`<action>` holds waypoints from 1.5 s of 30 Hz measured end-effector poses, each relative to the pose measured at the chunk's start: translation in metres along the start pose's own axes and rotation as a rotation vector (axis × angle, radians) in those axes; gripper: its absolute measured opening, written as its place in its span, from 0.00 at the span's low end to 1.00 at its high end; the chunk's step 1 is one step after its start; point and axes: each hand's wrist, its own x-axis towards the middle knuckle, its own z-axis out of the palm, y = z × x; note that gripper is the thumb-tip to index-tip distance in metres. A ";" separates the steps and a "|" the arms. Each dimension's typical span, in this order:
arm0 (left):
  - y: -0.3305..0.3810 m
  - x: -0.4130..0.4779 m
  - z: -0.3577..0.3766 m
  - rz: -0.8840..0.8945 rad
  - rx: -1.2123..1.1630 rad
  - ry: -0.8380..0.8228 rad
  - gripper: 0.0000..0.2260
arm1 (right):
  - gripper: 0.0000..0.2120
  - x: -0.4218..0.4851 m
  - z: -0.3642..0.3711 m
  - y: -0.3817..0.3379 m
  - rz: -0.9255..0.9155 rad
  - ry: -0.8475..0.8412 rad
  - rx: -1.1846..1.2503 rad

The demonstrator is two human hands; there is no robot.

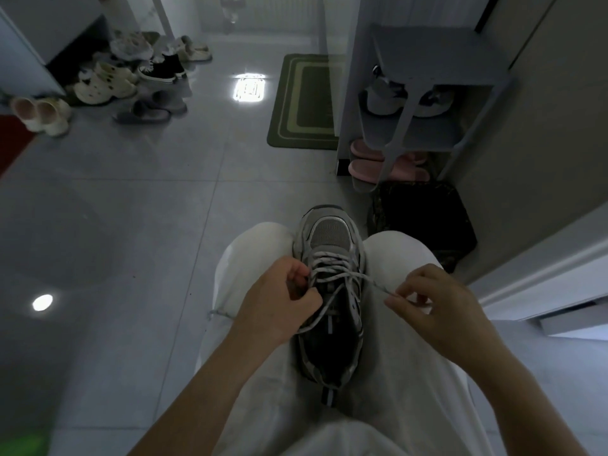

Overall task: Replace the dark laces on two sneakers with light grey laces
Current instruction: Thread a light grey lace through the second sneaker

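- Grey mesh with silver trim makes up the low running sneaker [330, 232], which sits wedged between the person's knees with its toe pointing away and its heel tab towards the body.
- The knees are covered by loose white fabric trousers [256, 245].
- A light grey speckled cord lace [329, 258] crosses the lower eyelets near the toe in several rows; the upper eyelets nearer the ankle opening carry no lace.
- The left hand [279, 301] is at the left eyelet row, fingers curled in and pinching the lace against the thumb right beside the shoe.
- One strand runs slantwise across the dark shoe opening and passes under this hand; a short pale end shows just beyond the wrist, over the left thigh.
- The right hand [437, 301] is held out to the right of the shoe, above the right thigh, thumb and forefinger pinching the other strand, which stretches taut from the right eyelets to the fingertips; the other fingers are bent.
- Glossy grey floor tiles [131, 192] lie all around.
- A green striped doormat [306, 100] lies ahead, beside a grey plastic shoe rack [437, 54] with pink slippers [362, 167] on its lowest level.
- A dark square mat [424, 218] lies just beyond the right knee.
- A heap of pale and black shoes [108, 80] sits far left.
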 end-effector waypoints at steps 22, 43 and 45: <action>0.023 -0.008 -0.039 0.200 0.124 -0.153 0.18 | 0.13 -0.009 -0.029 0.009 0.283 0.018 0.030; 0.047 -0.033 0.020 0.178 -0.210 -0.465 0.07 | 0.11 0.027 -0.038 -0.060 0.258 -0.072 1.355; 0.036 -0.031 0.004 0.166 -0.099 -0.448 0.09 | 0.13 0.025 -0.040 -0.050 0.304 -0.005 1.252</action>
